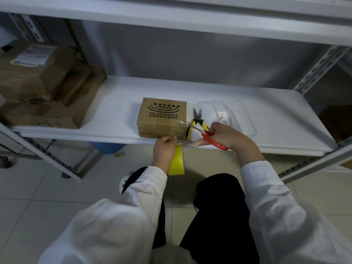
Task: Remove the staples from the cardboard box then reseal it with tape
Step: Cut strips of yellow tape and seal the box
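A small cardboard box [162,117] with black printed text stands at the front edge of the white shelf [266,111]. Clear tape runs across its front face and stretches off toward me. My left hand [164,152] holds a yellow-cored tape roll [177,161] just below the shelf edge. My right hand [226,137] grips red-handled scissors [207,137], blades pointing left at the box's right front corner, by the stretched tape. Yellow-handled pliers [197,121] lie right of the box.
A clear plastic tray [245,119] holding several loose staples sits right of the pliers. Larger cardboard boxes [43,88] are stacked at the shelf's left end. A blue basket [107,147] stands on the tiled floor under the shelf. Metal uprights frame both sides.
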### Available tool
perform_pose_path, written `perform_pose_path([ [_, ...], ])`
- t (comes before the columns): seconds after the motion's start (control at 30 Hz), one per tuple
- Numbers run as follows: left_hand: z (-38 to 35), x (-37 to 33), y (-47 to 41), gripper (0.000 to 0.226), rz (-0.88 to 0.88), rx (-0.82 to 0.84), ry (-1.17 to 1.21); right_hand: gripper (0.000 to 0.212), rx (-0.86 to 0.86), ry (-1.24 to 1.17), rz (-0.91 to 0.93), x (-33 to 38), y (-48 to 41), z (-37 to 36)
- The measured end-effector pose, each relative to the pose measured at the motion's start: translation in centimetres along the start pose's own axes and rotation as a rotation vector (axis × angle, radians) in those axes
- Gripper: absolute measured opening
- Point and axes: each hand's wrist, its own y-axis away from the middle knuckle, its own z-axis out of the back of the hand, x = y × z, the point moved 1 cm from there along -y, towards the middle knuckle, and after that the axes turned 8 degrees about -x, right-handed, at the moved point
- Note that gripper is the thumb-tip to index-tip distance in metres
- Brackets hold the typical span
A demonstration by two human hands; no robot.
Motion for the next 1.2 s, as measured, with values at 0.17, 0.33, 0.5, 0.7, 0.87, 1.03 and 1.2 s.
perform_pose_path([
  [0.17, 0.0, -0.1, 0.3, 0.02, 0.016, 0.023, 0.023, 0.059, 0.172, 0.066, -0.046, -1.0, -0.2, -0.3],
  [0.33, 0.1, -0.1, 0.3, 0.019, 0.009, 0.02, 0.02, 0.06, 0.248, 0.095, -0.072, -0.4, -1.0, -0.9],
  [0.5, 0.1, 0.0, 0.0, 0.024, 0.005, 0.019, -0.006, 0.058, 0.28, 0.122, -0.065, 1.4, -1.6, -0.8],
  [0.7, 0.1, 0.0, -0.2, 0.026, 0.015, 0.032, -0.017, 0.059, 0.315, 0.195, -0.054, 2.6, -2.5, -0.7],
  [0.87, 0.2, -0.1, -0.3, 0.025, 0.031, 0.044, -0.031, 0.051, 0.326, 0.188, -0.045, 3.4, -2.6, -0.4],
  [1.03, 0.2, -0.2, -0.4, 0.024, 0.042, 0.045, -0.026, 0.049, 0.299, 0.216, -0.035, 3.8, -2.4, -0.3],
  [1.2, 0.2, -0.3, -0.5, 0.03, 0.051, 0.032, -0.019, 0.048, 0.269, 0.197, -0.017, 3.7, -2.4, -0.1],
])
